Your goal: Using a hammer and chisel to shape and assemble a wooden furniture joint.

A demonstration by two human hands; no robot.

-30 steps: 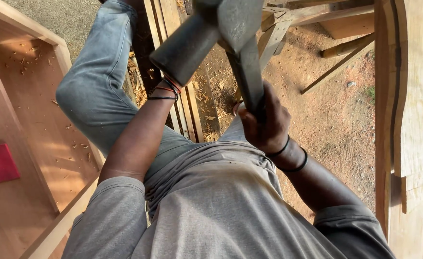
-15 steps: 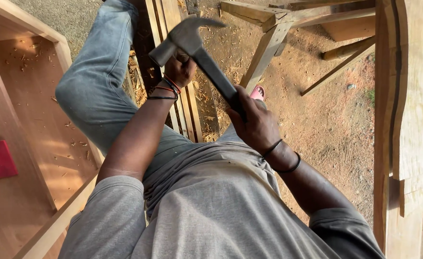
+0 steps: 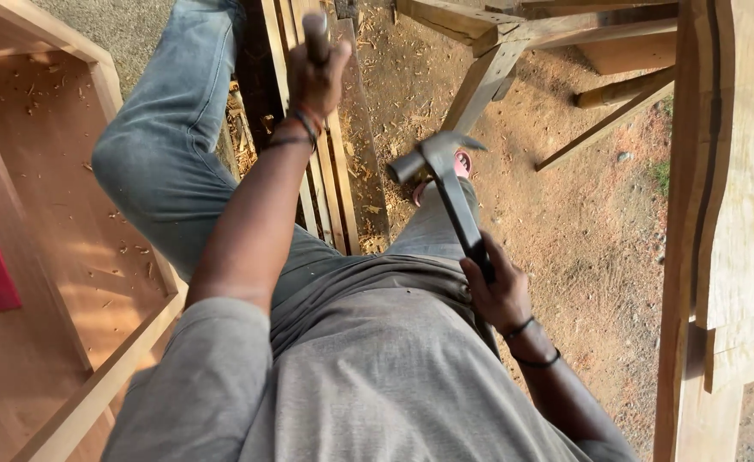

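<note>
One cam only, head-worn, looking steeply down the person's own torso to the ground. Very near: grey shirt fills the near edge, right hand point(image 3: 498, 291) and left hand point(image 3: 317, 73) farther out. Wooden box point(image 3: 94, 385) on the left, timber post point(image 3: 693, 257) on the right, dirt ground point(image 3: 599, 231) at far centre. No 2nd view, so nothing shared.

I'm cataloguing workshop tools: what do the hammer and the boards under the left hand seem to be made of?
Hammer: head looks like dull grey metal, with a dark handle, possibly rubber-coated, gripped by the right hand. Boards: pale unfinished wood, grain and shavings visible. The left hand grips a dark tool of unclear material.
</note>
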